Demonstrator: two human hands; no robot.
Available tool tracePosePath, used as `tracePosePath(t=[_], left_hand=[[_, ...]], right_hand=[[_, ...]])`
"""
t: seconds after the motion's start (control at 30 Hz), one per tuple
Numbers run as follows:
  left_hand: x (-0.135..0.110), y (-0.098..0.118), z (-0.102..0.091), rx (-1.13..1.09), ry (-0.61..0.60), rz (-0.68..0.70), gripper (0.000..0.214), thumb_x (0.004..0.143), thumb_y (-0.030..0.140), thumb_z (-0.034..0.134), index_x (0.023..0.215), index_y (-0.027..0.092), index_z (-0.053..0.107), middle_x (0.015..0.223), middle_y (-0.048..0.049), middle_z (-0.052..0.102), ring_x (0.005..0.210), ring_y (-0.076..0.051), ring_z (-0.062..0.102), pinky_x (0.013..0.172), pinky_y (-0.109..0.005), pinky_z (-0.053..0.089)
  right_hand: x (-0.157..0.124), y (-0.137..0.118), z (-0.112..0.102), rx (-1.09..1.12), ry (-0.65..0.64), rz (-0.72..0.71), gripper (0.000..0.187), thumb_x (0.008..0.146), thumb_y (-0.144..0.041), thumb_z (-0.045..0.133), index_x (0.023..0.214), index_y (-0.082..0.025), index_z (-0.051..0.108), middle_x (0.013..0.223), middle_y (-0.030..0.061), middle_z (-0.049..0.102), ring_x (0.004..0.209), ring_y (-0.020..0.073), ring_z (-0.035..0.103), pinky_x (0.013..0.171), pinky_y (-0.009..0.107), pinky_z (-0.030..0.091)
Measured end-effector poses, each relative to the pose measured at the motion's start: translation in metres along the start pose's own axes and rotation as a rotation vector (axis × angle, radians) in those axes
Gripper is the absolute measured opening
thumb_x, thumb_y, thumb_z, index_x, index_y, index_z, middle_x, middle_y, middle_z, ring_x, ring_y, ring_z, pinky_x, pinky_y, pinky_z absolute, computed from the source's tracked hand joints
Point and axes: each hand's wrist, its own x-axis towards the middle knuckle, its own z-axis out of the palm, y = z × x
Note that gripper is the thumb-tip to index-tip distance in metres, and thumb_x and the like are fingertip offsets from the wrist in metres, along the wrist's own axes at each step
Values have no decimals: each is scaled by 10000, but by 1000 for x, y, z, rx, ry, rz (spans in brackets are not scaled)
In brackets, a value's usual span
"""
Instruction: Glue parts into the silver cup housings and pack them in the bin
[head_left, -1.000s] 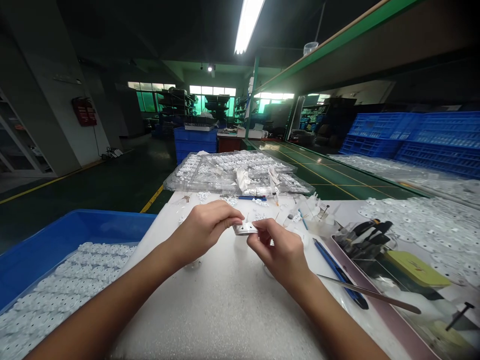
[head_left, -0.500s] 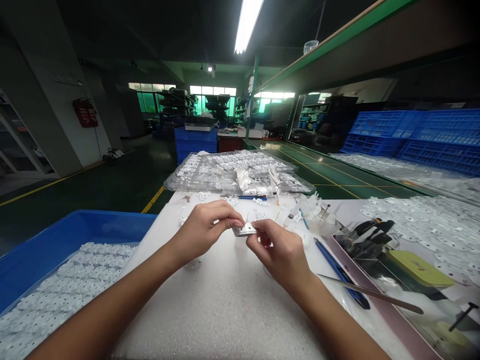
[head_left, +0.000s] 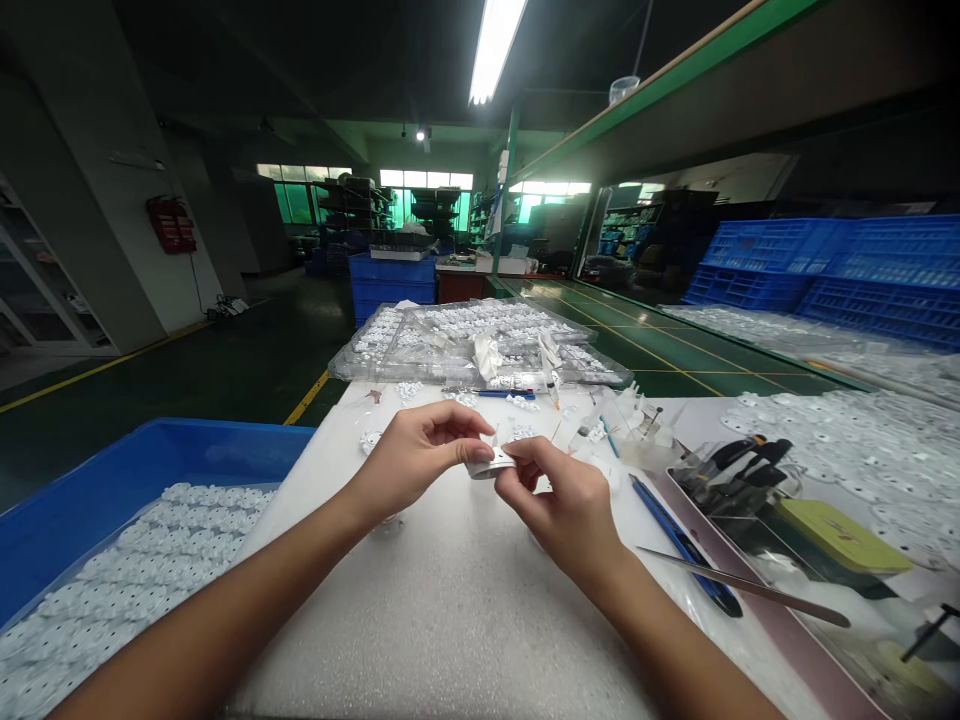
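Observation:
A small white plastic part (head_left: pixel 489 466) with dark holes is held up above the white foam-like work surface, between both hands. My right hand (head_left: pixel 559 495) pinches its right end between thumb and forefinger. At the left end, the thumb of my left hand (head_left: pixel 409 455) presses on the part's upper face. Its forefinger is bent and raised a little above the thumb; the other fingers curl behind, partly hidden. Just beyond the hands lie several small white pieces (head_left: pixel 521 432) and a white round part (head_left: pixel 369 441).
On the left, a blue bin (head_left: pixel 161 440) holds rows of white parts. Clear trays (head_left: pixel 465 335) of parts sit at the back. To the right lie a blue cutter knife (head_left: pixel 686 550), metal tweezers (head_left: pixel 750 585) and a pink-rimmed tray (head_left: pixel 757 570) with tools and a yellow-lidded box (head_left: pixel 840 535).
My left thumb has moved onto the white part's upper face, and the left forefinger has lifted away from the thumb. The part sits slightly lower; my right hand keeps its pinch.

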Motion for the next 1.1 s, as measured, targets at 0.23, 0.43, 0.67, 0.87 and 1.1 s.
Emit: tracePosePath(t=[0.23,0.43,0.67,0.87,1.1], left_hand=[[-4,-1,4,-133,58,13,90,685,161,782,721,151,700,725,-8,660,706,-108,600,651,-178,486],[-4,-4,8,-191,56,-8,69,712,171,764,741,157,703,753,-12,663,720,-110,597,655,-181,485],[-3,-6,4,-177,20,-30,93,725,214,762,744,160,690,755,-6,655,724,-100,586,654,-170,468],[-4,-8,8,-235,49,-126,148,706,253,782,787,168,692,778,-3,660,733,-103,592,678,-181,472],[-4,-4,8,-174,62,-135,146,721,291,769,788,172,719,812,-22,677,782,-129,601,714,-204,476]], right_hand=[[0,-4,-2,77,-1,55,81,779,-119,569,828,-183,557,611,-57,552,507,41,501,490,132,402],[2,-5,-3,143,-40,118,58,789,-137,583,825,-180,567,634,-53,578,528,42,516,480,125,400],[3,-6,-4,147,-33,134,49,787,-134,579,795,-178,558,610,-56,561,509,43,500,457,131,381],[2,-5,-4,123,-37,131,58,790,-127,568,804,-181,554,601,-58,544,501,46,487,465,139,381],[1,-1,-2,-7,18,5,64,798,-126,568,824,-180,544,597,-58,536,495,42,481,493,147,384]])
